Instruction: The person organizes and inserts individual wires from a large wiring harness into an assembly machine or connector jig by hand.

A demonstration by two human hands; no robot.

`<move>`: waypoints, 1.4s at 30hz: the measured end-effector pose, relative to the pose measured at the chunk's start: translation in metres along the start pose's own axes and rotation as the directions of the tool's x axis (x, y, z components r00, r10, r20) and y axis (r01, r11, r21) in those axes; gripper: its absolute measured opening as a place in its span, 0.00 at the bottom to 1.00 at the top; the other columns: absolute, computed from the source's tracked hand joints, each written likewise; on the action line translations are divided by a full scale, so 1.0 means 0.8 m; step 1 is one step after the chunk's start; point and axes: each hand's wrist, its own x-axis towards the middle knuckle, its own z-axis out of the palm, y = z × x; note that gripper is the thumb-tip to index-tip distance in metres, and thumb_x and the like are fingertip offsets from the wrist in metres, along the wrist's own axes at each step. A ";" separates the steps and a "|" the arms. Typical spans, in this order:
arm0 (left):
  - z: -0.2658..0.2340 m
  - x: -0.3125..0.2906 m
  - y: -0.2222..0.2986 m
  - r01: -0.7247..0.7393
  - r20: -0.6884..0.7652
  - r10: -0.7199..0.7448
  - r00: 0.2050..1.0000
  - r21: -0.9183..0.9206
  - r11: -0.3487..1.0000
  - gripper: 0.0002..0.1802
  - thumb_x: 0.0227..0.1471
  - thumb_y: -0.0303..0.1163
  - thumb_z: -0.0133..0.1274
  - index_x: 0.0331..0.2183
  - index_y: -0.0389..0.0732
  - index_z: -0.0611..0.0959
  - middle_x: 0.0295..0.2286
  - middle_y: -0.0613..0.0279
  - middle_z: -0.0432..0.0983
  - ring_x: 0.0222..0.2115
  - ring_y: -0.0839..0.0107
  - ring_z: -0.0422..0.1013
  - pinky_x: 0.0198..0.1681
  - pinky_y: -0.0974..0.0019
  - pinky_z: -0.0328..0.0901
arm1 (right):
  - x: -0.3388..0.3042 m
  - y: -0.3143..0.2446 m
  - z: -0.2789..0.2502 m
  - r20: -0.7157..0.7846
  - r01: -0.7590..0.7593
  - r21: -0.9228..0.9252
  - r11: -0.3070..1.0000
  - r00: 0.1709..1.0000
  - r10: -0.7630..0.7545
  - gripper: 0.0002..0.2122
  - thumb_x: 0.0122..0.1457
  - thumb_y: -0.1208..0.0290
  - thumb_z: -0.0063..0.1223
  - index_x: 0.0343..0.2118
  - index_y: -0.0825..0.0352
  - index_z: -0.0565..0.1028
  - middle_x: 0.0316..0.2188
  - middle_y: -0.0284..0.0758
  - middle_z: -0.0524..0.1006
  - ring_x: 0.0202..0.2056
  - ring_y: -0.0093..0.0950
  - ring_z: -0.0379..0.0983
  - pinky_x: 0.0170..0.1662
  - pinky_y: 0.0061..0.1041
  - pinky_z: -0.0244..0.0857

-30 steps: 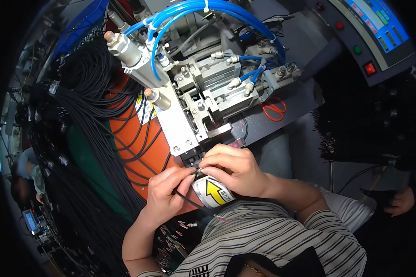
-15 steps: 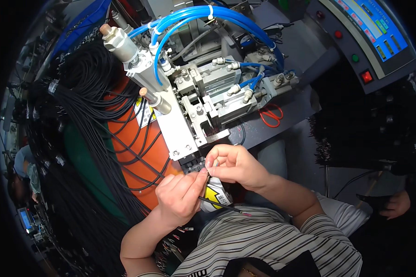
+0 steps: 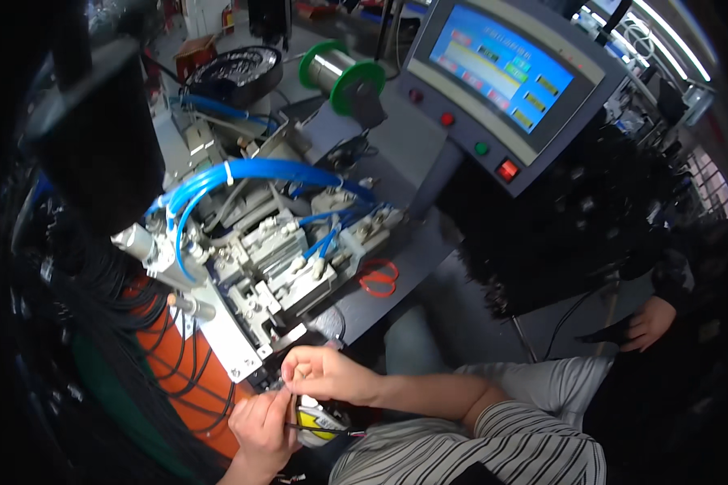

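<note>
My left hand (image 3: 260,428) is closed round a thin black cable (image 3: 322,430), whose stripped end with fine coloured wires points right, toward my shirt. Fingertip to fingertip with it, my right hand (image 3: 323,375) makes a pinch; the small thing in that pinch is hidden by the fingers. Both hands are just in front of the machine's white metal plate (image 3: 225,343). Behind and below them shows a white piece with a yellow label (image 3: 319,422).
Blue air hoses (image 3: 259,168) arch over the machine. Red-handled scissors (image 3: 378,278) lie on the grey table. A control screen (image 3: 501,69) stands far right, a green wire spool (image 3: 341,77) behind. Black cables hang over an orange surface (image 3: 188,388). Another person's hand (image 3: 649,323) is at right.
The view has swung up and to the right, bringing in the spool and the whole screen. My hands stay together at the fingertips, and the cable remains in my left hand.
</note>
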 end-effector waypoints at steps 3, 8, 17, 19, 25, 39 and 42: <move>0.004 0.010 0.006 0.111 0.012 -0.110 0.994 -0.123 0.986 0.09 0.45 0.20 0.58 0.33 0.37 0.79 0.21 0.56 0.71 0.17 0.58 0.68 0.21 0.61 0.60 | 0.003 0.005 -0.010 0.048 0.046 -0.105 0.993 0.998 -0.041 0.05 0.59 0.79 0.53 0.37 0.67 0.69 0.30 0.25 0.71 0.33 0.11 0.67 0.37 0.12 0.61; 0.001 0.007 0.006 0.085 0.007 -0.085 0.996 -0.103 0.991 0.09 0.45 0.19 0.57 0.33 0.36 0.78 0.20 0.56 0.70 0.17 0.58 0.68 0.19 0.60 0.61 | 0.002 0.008 0.006 -0.034 0.164 -0.084 0.983 0.985 -0.167 0.05 0.56 0.81 0.53 0.33 0.68 0.70 0.28 0.26 0.71 0.30 0.10 0.66 0.33 0.12 0.61; 0.007 0.011 0.003 0.095 -0.029 -0.100 0.995 -0.152 0.984 0.08 0.45 0.18 0.57 0.32 0.35 0.78 0.18 0.55 0.68 0.16 0.58 0.68 0.19 0.60 0.61 | -0.002 0.005 0.003 -0.015 0.159 -0.042 0.986 0.987 -0.159 0.07 0.56 0.81 0.54 0.37 0.69 0.71 0.31 0.28 0.72 0.34 0.12 0.68 0.38 0.13 0.63; 0.006 0.007 0.005 0.077 -0.051 -0.086 0.995 -0.161 0.984 0.07 0.46 0.18 0.57 0.31 0.35 0.78 0.18 0.55 0.68 0.15 0.58 0.68 0.19 0.61 0.61 | -0.011 0.006 0.006 -0.004 0.162 -0.083 0.983 0.987 -0.163 0.08 0.60 0.78 0.54 0.42 0.70 0.72 0.31 0.28 0.73 0.30 0.11 0.67 0.32 0.12 0.61; 0.007 0.006 0.002 0.172 -0.059 -0.189 0.980 -0.216 0.961 0.04 0.47 0.19 0.56 0.27 0.36 0.77 0.16 0.55 0.68 0.14 0.60 0.66 0.18 0.63 0.60 | -0.008 0.002 0.004 -0.066 0.049 0.068 0.996 0.997 -0.045 0.09 0.63 0.74 0.52 0.43 0.72 0.76 0.27 0.28 0.74 0.24 0.13 0.66 0.26 0.14 0.58; 0.006 0.011 0.000 0.239 -0.008 -0.259 0.966 -0.358 0.903 0.04 0.48 0.21 0.55 0.25 0.34 0.77 0.17 0.55 0.71 0.16 0.62 0.69 0.21 0.65 0.62 | -0.011 0.005 0.012 -0.060 0.431 -0.379 0.819 0.872 -0.486 0.07 0.60 0.79 0.54 0.40 0.74 0.77 0.34 0.36 0.76 0.36 0.23 0.74 0.39 0.22 0.68; 0.010 0.010 -0.002 0.223 0.004 -0.236 0.972 -0.341 0.913 0.03 0.49 0.20 0.55 0.25 0.34 0.77 0.17 0.55 0.72 0.16 0.61 0.69 0.20 0.65 0.62 | -0.009 0.009 0.003 -0.081 0.273 -0.122 0.954 0.955 -0.284 0.07 0.62 0.77 0.53 0.39 0.74 0.77 0.34 0.32 0.76 0.34 0.18 0.73 0.38 0.18 0.67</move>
